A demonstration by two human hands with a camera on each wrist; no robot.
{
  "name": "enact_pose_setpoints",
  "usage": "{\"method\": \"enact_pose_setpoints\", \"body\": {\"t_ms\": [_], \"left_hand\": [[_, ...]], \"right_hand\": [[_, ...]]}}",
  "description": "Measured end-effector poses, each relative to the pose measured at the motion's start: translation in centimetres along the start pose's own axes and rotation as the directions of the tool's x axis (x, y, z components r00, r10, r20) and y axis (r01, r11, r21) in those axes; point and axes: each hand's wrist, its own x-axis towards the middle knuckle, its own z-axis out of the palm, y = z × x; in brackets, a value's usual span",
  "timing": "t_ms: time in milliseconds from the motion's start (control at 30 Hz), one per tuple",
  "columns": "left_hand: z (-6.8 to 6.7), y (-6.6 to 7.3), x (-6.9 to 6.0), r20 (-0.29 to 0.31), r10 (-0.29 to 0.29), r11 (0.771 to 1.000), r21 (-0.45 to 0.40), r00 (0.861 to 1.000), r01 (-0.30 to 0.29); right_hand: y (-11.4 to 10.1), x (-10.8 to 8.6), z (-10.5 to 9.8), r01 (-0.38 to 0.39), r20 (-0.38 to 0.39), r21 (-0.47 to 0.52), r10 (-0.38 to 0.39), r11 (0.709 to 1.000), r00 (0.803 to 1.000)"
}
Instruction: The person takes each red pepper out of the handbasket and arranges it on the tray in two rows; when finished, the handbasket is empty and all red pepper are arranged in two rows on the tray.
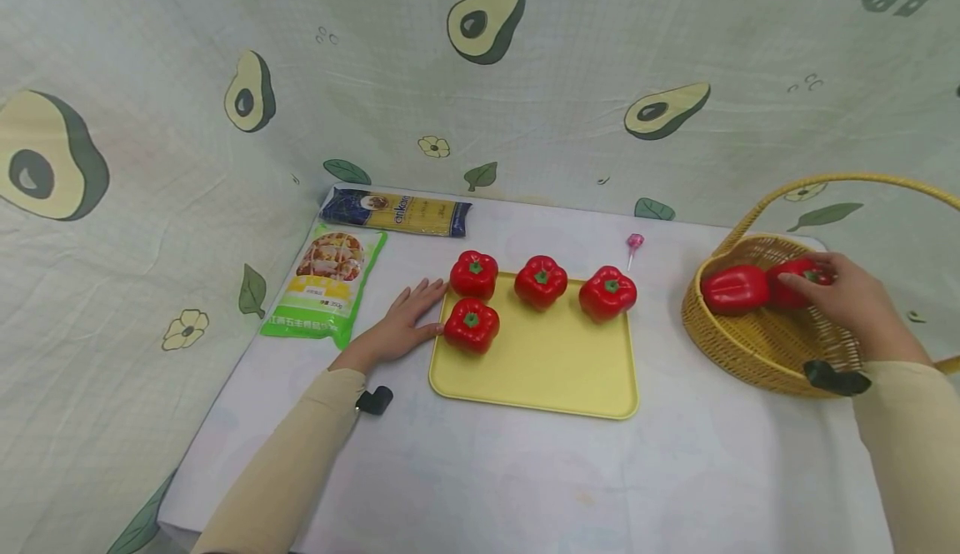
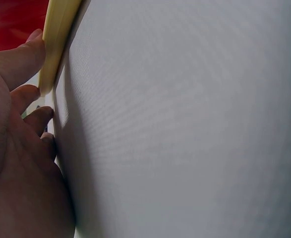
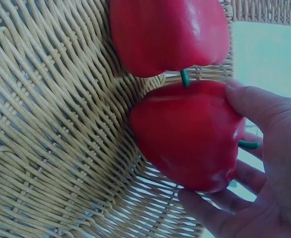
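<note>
Inside the wicker basket [image 1: 757, 362], at the right, lie two red peppers. The right hand [image 1: 855, 296] grips the right-hand pepper [image 1: 787, 289]; in the right wrist view its thumb and fingers [image 3: 244, 173] curl round that pepper [image 3: 185, 134], beside the other pepper [image 3: 170, 34]. The left hand [image 1: 401, 325] lies with spread fingers at the left edge of the yellow tray [image 1: 555, 371]; in the left wrist view the hand's thumb [image 2: 21, 62] touches the tray's rim [image 2: 58, 39]. Several red peppers, among them one at lower left [image 1: 472, 325], sit on the tray.
A green food packet [image 1: 322, 283] lies left of the left hand, with a blue and yellow pasta pack [image 1: 397, 212] behind it. A pink lollipop [image 1: 635, 242] lies between tray and basket. The basket's tall handle [image 1: 847, 177] arches over its right side.
</note>
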Motion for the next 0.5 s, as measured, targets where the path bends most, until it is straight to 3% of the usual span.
{"method": "enact_pose_setpoints", "body": {"t_ms": [300,500], "left_hand": [[-0.03,0.11,-0.05,-0.011,0.040,0.999,-0.003,0.999,-0.040],[0.00,0.14,-0.05,-0.009,0.033,0.999,-0.003,0.999,-0.033]], "right_hand": [[0.18,-0.13,-0.33,0.017,-0.047,-0.004,-0.017,1.000,0.999],[-0.06,-0.33,-0.41,0.014,-0.068,-0.014,-0.015,1.000,0.998]]}}
